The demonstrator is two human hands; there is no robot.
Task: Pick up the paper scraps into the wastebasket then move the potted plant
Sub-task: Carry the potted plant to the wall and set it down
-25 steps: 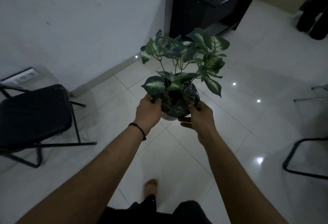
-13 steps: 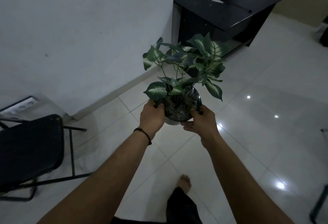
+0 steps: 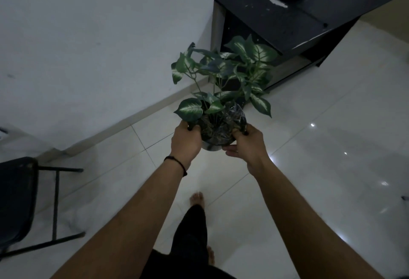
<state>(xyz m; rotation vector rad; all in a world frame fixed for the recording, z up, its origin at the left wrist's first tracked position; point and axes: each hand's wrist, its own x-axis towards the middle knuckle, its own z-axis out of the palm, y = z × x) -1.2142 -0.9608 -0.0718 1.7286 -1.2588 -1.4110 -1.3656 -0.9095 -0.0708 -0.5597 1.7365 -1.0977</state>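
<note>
1. A potted plant (image 3: 221, 106) is carried in mid-air above a white tiled floor (image 3: 332, 168), its pot clasped between two bare hands, green-and-white leaves rising above the fingers.
2. The left hand (image 3: 187, 140) grips the pot's left side and the right hand (image 3: 249, 143) its right side, thumbs hooked over the rim.
3. A black desk (image 3: 287, 19) stands beyond the plant against the white wall (image 3: 99, 46); a black folding chair (image 3: 20, 201) sits at the left edge, well apart from the hands.
4. Both arms reach forward nearly straight, a dark band (image 3: 177, 163) on the left wrist; a bare foot (image 3: 197, 199) shows on the tiles below.
</note>
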